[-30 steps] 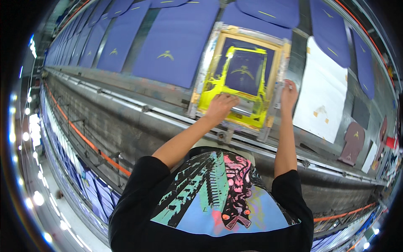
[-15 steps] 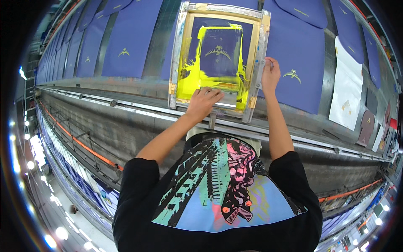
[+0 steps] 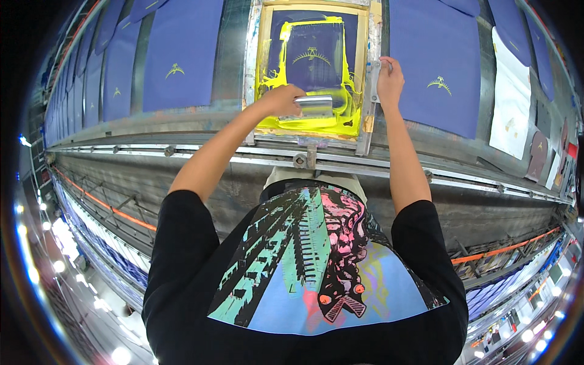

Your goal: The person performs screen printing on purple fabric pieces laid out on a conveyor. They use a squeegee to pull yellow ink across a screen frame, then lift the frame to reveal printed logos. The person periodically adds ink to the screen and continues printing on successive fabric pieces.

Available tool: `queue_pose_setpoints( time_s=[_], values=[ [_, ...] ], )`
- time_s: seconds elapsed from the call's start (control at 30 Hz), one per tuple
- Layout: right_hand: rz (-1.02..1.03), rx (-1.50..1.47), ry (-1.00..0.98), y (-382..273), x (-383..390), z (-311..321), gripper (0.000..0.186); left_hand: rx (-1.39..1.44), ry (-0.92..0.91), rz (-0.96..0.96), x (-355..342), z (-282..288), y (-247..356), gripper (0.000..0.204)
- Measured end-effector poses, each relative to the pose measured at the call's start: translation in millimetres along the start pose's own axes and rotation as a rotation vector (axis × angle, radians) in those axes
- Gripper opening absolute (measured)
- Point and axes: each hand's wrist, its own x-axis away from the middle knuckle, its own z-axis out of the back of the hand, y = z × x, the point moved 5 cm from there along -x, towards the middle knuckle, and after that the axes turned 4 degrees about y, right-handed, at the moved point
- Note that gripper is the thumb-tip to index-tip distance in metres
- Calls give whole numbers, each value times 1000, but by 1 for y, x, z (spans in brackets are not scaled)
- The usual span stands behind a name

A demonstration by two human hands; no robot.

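Your left hand (image 3: 281,100) has its fingers clasped on the left end of the smooth metal squeegee (image 3: 316,107), above glossy yellow ink (image 3: 340,126) in the rectangular frame (image 3: 373,36). Your right hand (image 3: 391,83) curls beside the frame's right bar, grip unclear. Flat blue panels (image 3: 435,55) flank it.

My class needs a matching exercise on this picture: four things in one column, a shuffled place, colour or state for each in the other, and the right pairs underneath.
Column one
1. Bare left hand
2. Smeared ink inside the frame
3. Bare right hand
4. Flat white sheet

Column two
A. Bright yellow
B. Farthest right of the four
C. Holding a silver metal bar
D. At the frame's right side

Pairs: 1-C, 2-A, 3-D, 4-B
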Motion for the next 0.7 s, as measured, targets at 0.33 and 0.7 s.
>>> queue_pose_setpoints(
  time_s=[0.33, 0.7],
  values=[
    [-25, 26, -11, 4, -2, 0, 16, 97, -41, -25, -86, 122, 5, 48],
    [-90, -17, -41, 7, 2, 0, 16, -475, 950, -136, -29, 9, 27, 36]
  ],
)
